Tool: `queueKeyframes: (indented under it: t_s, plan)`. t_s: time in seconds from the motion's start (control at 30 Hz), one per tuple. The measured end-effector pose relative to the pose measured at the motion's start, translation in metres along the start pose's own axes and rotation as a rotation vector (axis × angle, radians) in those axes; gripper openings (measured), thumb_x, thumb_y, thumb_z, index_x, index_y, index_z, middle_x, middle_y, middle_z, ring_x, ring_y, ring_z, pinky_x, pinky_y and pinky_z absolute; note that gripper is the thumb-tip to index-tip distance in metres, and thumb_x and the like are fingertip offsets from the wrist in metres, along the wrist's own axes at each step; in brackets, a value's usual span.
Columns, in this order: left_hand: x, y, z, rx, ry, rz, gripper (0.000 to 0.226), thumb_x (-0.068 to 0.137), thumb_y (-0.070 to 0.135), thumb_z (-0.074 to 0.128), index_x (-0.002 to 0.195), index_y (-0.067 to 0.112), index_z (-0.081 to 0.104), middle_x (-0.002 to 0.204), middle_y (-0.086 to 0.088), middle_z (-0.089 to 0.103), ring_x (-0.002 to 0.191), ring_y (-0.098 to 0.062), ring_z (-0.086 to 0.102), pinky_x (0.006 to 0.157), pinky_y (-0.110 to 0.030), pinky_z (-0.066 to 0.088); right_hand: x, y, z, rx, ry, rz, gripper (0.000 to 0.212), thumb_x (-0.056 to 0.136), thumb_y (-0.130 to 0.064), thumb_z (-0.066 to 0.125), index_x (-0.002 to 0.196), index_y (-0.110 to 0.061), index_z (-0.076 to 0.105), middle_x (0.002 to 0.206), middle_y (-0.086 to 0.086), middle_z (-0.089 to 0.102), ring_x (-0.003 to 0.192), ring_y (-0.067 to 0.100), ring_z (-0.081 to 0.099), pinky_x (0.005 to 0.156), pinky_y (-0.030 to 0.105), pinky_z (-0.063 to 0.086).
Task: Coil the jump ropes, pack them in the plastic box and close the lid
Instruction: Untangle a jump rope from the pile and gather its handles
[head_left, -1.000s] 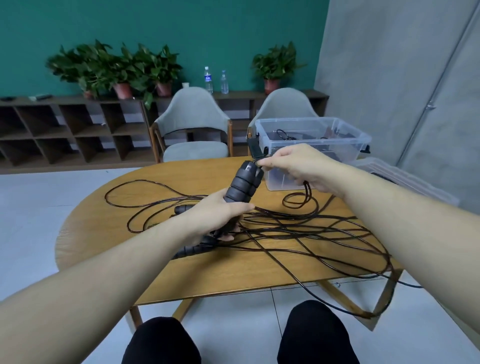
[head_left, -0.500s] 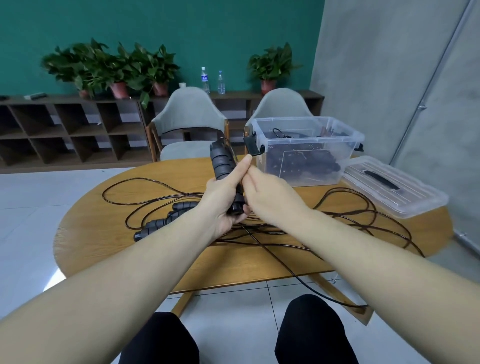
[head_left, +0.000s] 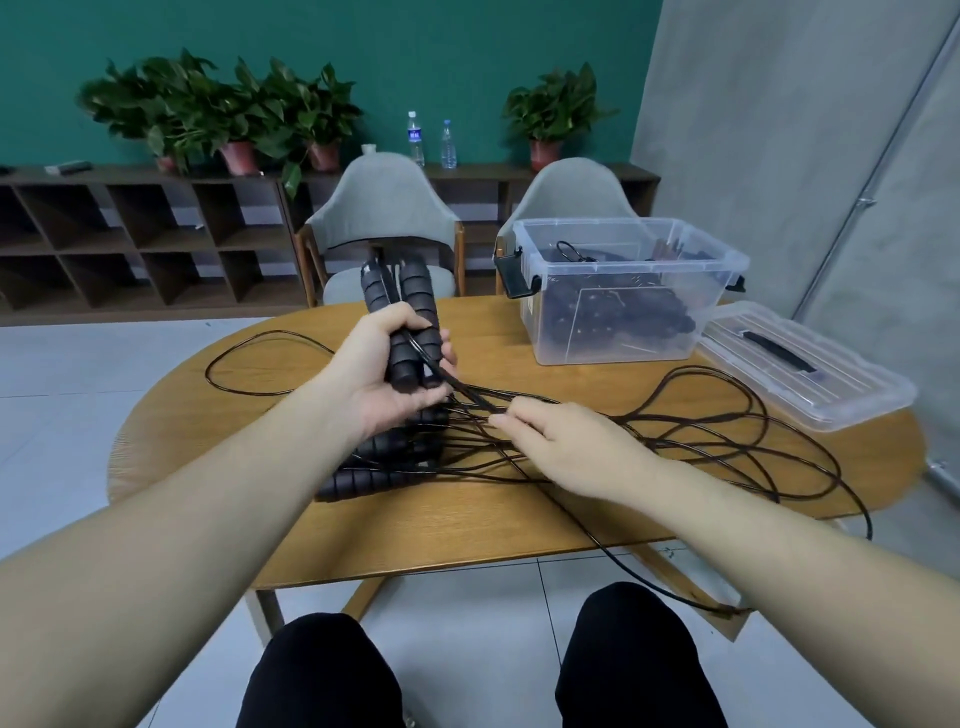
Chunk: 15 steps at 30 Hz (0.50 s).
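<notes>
Loose cords (head_left: 675, 441) sprawl between handles (head_left: 400, 317) and box (head_left: 623, 291).

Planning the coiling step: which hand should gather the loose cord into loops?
Probably the right hand: it already pinches the cords on the table, while the left hand grips both handles upright.

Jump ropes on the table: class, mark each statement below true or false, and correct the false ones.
1. The left hand grips two black handles side by side. True.
2. The lid is on the plastic box. False: it lies on the table to the right of the box.
3. The plastic box is empty. False: dark items already lie inside.
4. The right hand touches the black cords spread on the table. True.
5. More handles lie on the table below the left hand. True.
</notes>
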<state>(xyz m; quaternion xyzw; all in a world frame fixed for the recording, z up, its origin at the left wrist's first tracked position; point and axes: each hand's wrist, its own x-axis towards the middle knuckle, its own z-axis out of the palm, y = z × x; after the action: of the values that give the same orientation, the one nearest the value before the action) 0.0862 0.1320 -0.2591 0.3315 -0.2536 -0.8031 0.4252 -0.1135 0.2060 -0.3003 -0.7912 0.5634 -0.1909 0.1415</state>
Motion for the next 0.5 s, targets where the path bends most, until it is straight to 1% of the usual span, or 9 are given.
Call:
queueKeyframes:
  t_s: [0.1,0.17,0.23,0.3,0.37,0.4,0.43,0.47,0.5]
  plan:
    - [-0.005,0.005,-0.013,0.276,-0.146,-0.095,0.035,0.079,0.008,0.055,0.114,0.011,0.055,0.087,-0.005,0.061,0.073,-0.020,0.062,0.079,-0.049,0.059,0.009,0.022,-0.007,0.015,-0.069,0.073,0.041,0.095,-0.066,0.040,0.074,-0.033,0.053,0.065,-0.008,0.058,0.062,0.009,0.055,0.060,0.034,0.044]
    - [-0.007,0.005,-0.018,0.399,-0.266,-0.147,0.043,0.078,0.005,0.056,0.120,0.013,0.055,0.087,-0.006,0.060,0.085,-0.024,0.066,0.091,-0.067,0.051,0.015,0.032,-0.013,0.055,-0.092,0.094,0.047,0.088,-0.071,0.048,0.074,-0.027,0.058,0.066,-0.008,0.058,0.063,0.010,0.053,0.062,0.033,0.043]
    - [-0.008,0.004,-0.017,0.537,-0.329,-0.185,0.046,0.076,0.004,0.057,0.121,0.010,0.056,0.091,-0.010,0.062,0.102,-0.028,0.069,0.094,-0.071,0.047,0.019,0.041,-0.018,0.058,-0.110,0.119,0.053,0.081,-0.072,0.058,0.068,-0.021,0.056,0.061,-0.009,0.051,0.060,0.011,0.046,0.061,0.032,0.037]
    - [-0.008,0.001,-0.013,0.713,-0.300,-0.181,0.047,0.072,0.002,0.058,0.118,0.009,0.057,0.097,-0.013,0.063,0.106,-0.028,0.069,0.095,-0.068,0.048,0.025,0.046,-0.023,0.042,-0.141,0.139,0.060,0.072,-0.077,0.063,0.063,-0.019,0.051,0.057,-0.007,0.046,0.057,0.012,0.042,0.059,0.031,0.034]
    - [-0.009,-0.001,-0.005,0.917,-0.300,-0.192,0.047,0.071,0.001,0.059,0.118,0.011,0.057,0.109,-0.014,0.063,0.106,-0.028,0.070,0.096,-0.062,0.051,0.031,0.049,-0.029,0.028,-0.184,0.131,0.067,0.066,-0.083,0.063,0.065,-0.016,0.054,0.061,0.000,0.054,0.060,0.017,0.049,0.061,0.033,0.041]
    - [-0.010,-0.001,0.001,1.034,-0.345,-0.222,0.049,0.074,0.001,0.059,0.121,0.013,0.056,0.119,-0.015,0.062,0.110,-0.031,0.070,0.096,-0.057,0.054,0.034,0.050,-0.031,0.009,-0.199,0.116,0.063,0.070,-0.078,0.065,0.068,-0.015,0.058,0.067,0.005,0.061,0.064,0.020,0.055,0.064,0.034,0.046]
    - [-0.012,-0.002,0.007,1.163,-0.402,-0.259,0.051,0.077,0.001,0.060,0.126,0.015,0.054,0.127,-0.016,0.060,0.112,-0.031,0.069,0.094,-0.050,0.056,0.037,0.051,-0.035,-0.011,-0.208,0.099,0.050,0.078,-0.063,0.067,0.067,-0.015,0.059,0.070,0.007,0.064,0.065,0.021,0.056,0.066,0.034,0.047]
    - [-0.013,-0.003,0.013,1.310,-0.449,-0.287,0.050,0.081,0.002,0.062,0.128,0.017,0.051,0.127,-0.015,0.060,0.108,-0.026,0.071,0.090,-0.043,0.059,0.039,0.050,-0.040,-0.025,-0.202,0.087,0.038,0.083,-0.047,0.068,0.064,-0.016,0.056,0.067,0.006,0.062,0.063,0.020,0.053,0.064,0.032,0.045]
    - [-0.014,-0.004,0.019,1.473,-0.474,-0.286,0.047,0.084,0.002,0.065,0.125,0.019,0.050,0.119,-0.013,0.062,0.097,-0.017,0.073,0.082,-0.035,0.060,0.041,0.047,-0.046,-0.035,-0.190,0.091,0.036,0.085,-0.038,0.069,0.061,-0.016,0.053,0.062,0.003,0.056,0.061,0.017,0.048,0.062,0.029,0.042]
